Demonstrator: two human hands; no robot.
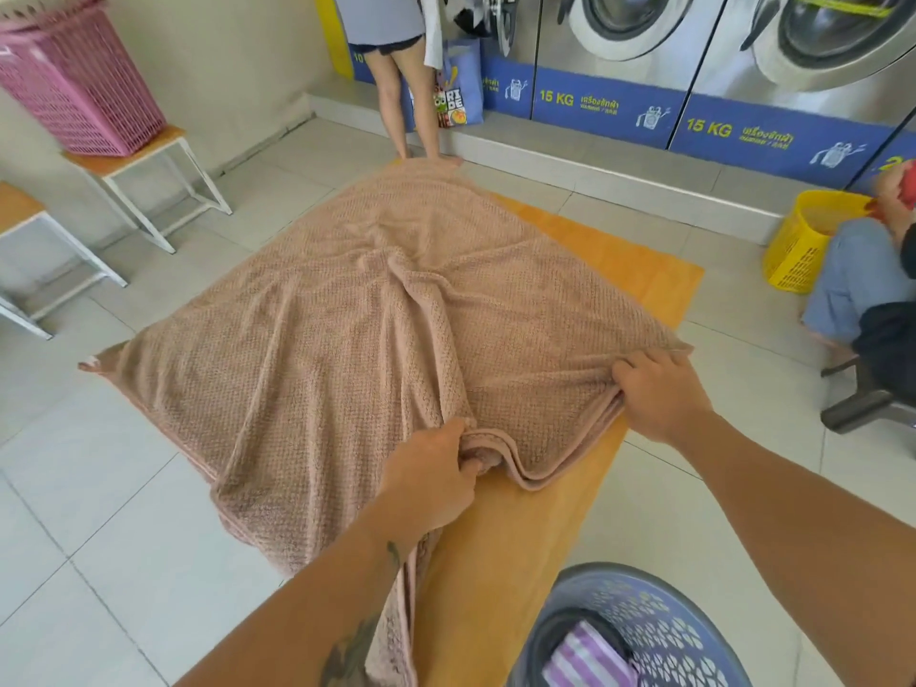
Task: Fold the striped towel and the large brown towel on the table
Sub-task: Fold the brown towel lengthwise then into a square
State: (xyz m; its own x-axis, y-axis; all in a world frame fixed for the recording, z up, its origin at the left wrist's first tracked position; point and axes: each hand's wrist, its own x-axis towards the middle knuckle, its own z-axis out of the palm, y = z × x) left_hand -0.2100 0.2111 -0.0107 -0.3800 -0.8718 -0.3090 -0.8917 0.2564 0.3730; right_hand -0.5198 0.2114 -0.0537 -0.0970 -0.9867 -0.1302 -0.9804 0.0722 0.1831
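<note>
The purple-and-white striped towel (587, 657) lies mostly hidden inside the lavender plastic basket (669, 632), both cut by the bottom edge.

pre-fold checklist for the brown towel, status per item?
1. Left hand grips the brown towel at its near edge: ok.
2. Right hand grips the towel's right edge: ok.
3. Towel lies flat: not ok, a bunched ridge runs down the middle.
4. Towel fully on the table: not ok, its left side overhangs.
5. Striped towel out of the way, in the laundry basket: ok.
6. Far corners aligned: cannot tell.
</note>
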